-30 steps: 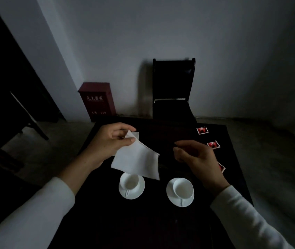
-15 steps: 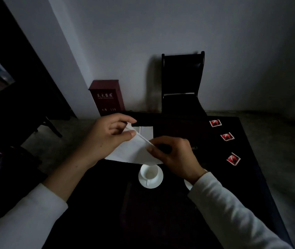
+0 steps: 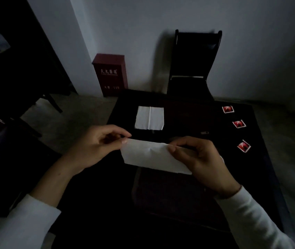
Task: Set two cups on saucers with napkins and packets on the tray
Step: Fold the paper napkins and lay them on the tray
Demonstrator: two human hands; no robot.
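Pinching folded white napkin [image 3: 148, 155] at both ends, left hand [image 3: 96, 146] and right hand [image 3: 204, 159]. Farther back, second napkin [image 3: 149, 118] flat; three red packets [image 3: 239, 124] rightward.

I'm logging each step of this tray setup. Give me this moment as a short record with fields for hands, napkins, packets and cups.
left hand: pinches the left end of the held napkin
right hand: pinches its right end
held napkin: white, folded, stretched between both hands above the table
second napkin: lies flat on the table, farther back
packets: three red ones in a row along the table's right side, no hand on them
cups and saucers: not visible
background: dark chair and red box by the wall
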